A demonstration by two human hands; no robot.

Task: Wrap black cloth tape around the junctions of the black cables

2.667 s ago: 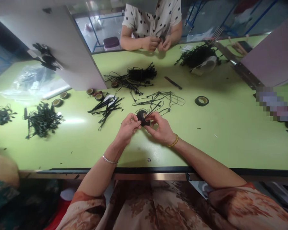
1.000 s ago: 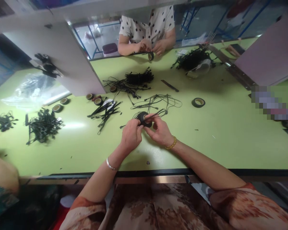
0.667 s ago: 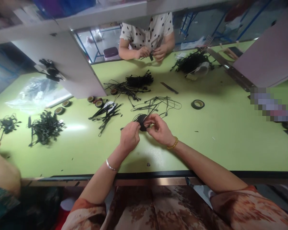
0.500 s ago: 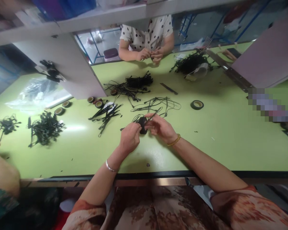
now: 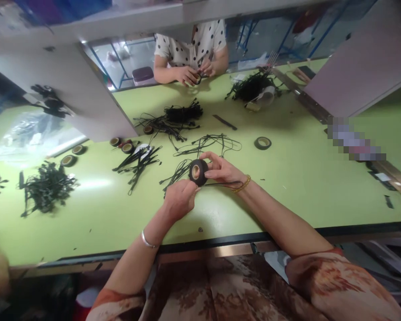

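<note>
My right hand (image 5: 224,169) holds a roll of black tape (image 5: 202,177) between thumb and fingers, its pale core facing left. Just below the roll, my left hand (image 5: 180,199) is closed in a pinch on a thin black cable (image 5: 220,184). That cable runs rightward from the left fingertips, beneath the right palm, to the bracelet. What the left fingers cover cannot be seen. Some loose black cables (image 5: 179,173) lie on the table behind the left hand. Farther back, more thin cables (image 5: 217,143) spread in loops.
Bundled cables (image 5: 183,113), taped cables (image 5: 138,162) and a tangled pile (image 5: 50,187) lie across the green table (image 5: 287,191). Another tape roll (image 5: 263,142) rests at right. Across the table, a co-worker's hands (image 5: 195,75) hold a small roll. An upright panel (image 5: 96,98) stands at left.
The tape roll has turned from edge-on to show its core. The cable's free length has swung from pointing up right to lying under the right hand. The view has shifted slightly right.
</note>
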